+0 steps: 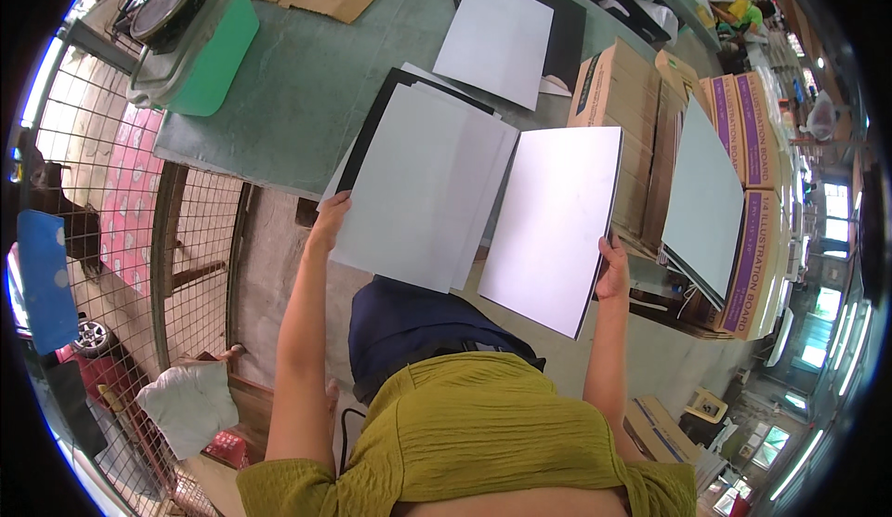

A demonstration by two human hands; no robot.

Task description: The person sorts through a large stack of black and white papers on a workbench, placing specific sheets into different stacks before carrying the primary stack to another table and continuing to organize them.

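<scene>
Our left hand (327, 222) pinches the white sheet stack (423, 187) steady on the table (307, 80); beside the stack, our right hand (613, 271) grips one board (553, 224), lifted clear.

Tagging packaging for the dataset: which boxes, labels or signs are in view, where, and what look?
Brown cardboard box: on the table, right of the boards, dark label panel on its side.
Purple-and-white cartons: stacked at the far right, tall, partly hidden by a leaning white board.
Flat cardboard box: floor, lower right, brown.

Matt white paperboard sheets with black backs (423, 192) fan out smoothly; the single stiff white board (553, 224) looks faintly glossy. Brown corrugated cardboard cartons (623, 99) sit right, rough green tabletop (307, 80) far.
</scene>
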